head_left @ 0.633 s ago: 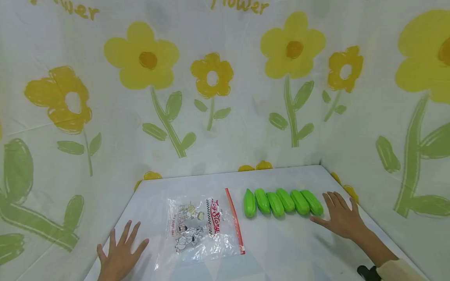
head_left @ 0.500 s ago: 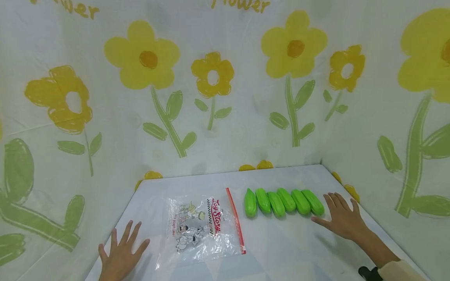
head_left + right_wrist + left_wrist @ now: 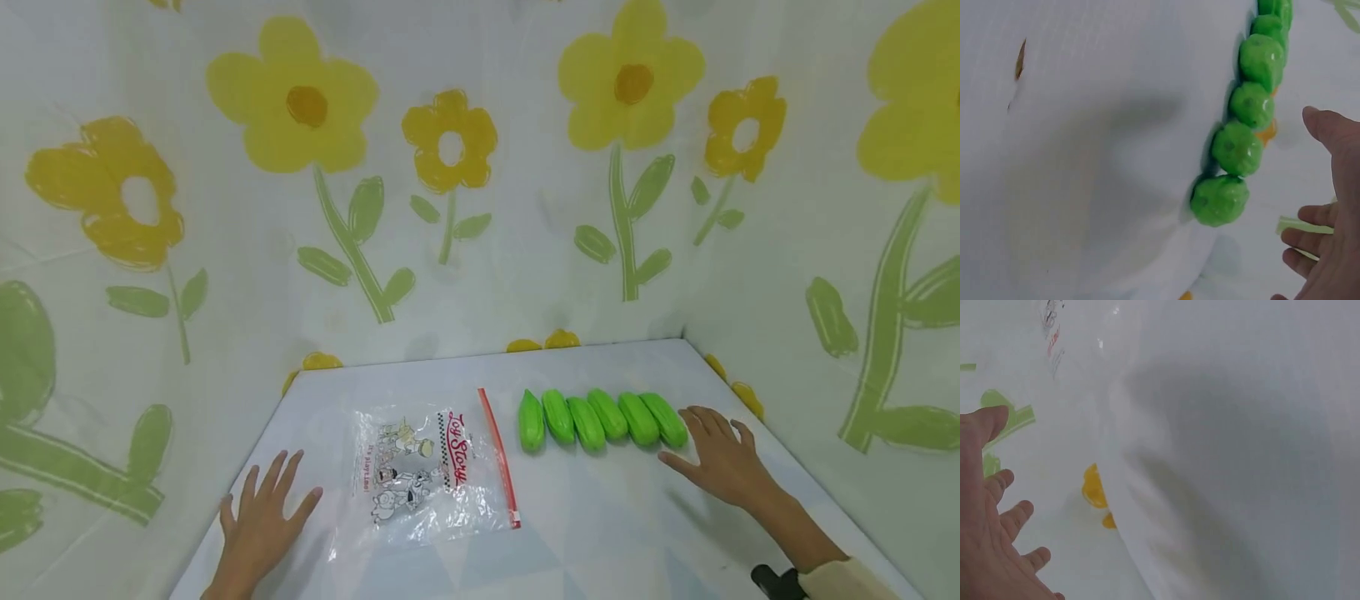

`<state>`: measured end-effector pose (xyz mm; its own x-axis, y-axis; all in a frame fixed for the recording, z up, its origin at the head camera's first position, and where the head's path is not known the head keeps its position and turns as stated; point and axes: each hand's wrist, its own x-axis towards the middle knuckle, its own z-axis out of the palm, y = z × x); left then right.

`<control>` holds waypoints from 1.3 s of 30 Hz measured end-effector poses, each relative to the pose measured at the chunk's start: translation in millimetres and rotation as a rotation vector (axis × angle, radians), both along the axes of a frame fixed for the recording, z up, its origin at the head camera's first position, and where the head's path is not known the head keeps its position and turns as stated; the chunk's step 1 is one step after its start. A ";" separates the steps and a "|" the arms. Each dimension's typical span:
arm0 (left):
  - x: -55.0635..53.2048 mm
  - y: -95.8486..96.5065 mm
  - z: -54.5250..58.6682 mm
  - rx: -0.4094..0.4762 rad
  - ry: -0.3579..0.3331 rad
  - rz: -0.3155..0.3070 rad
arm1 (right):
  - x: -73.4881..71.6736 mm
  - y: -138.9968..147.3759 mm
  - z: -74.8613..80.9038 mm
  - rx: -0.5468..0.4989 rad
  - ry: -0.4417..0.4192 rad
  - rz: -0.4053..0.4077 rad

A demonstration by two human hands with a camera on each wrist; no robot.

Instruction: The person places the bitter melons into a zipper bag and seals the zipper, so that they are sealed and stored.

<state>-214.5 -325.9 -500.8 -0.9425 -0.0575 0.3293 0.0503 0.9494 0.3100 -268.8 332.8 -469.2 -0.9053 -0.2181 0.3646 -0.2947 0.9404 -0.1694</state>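
Several plump, bright green cucumber-like vegetables (image 3: 588, 423) lie side by side in a row on the white table. My right hand (image 3: 720, 458) is just right of the row, its fingertips close to the rightmost one (image 3: 1220, 201) and its thumb spread away; it holds nothing. To the left of the row lies a flat clear zip bag (image 3: 480, 508) with a red zip edge, cartoon figures and "Toy Story" print. My left hand (image 3: 262, 521) hovers left of the bag with fingers spread, and nothing is in it.
The white table (image 3: 600, 533) has a pale blue triangle pattern. Cloth walls (image 3: 525, 250) printed with yellow flowers enclose its back and sides. A black strap piece (image 3: 780, 582) sits at my right wrist, by a cream sleeve (image 3: 847, 579).
The head view has tipped slightly down, so most things appear higher. My right fingers have bent a little and come nearer the rightmost green vegetable. The bag and row lie as before.
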 end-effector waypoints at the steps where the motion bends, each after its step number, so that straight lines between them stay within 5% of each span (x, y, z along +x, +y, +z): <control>1: -1.0 2.9 0.3 -0.003 0.017 0.001 | -0.2 -2.2 -0.3 -0.005 0.002 0.001; 17: -17.9 60.5 14.6 0.055 0.087 -0.020 | -12.4 -53.7 -11.4 -0.155 0.041 0.082; 30: -28.6 96.2 6.2 0.132 0.110 -0.096 | -18.5 -92.9 -21.6 -0.228 0.043 0.164; 39: -45.8 122.4 2.0 0.172 0.152 -0.154 | -22.9 -115.7 -28.3 -0.289 0.015 0.192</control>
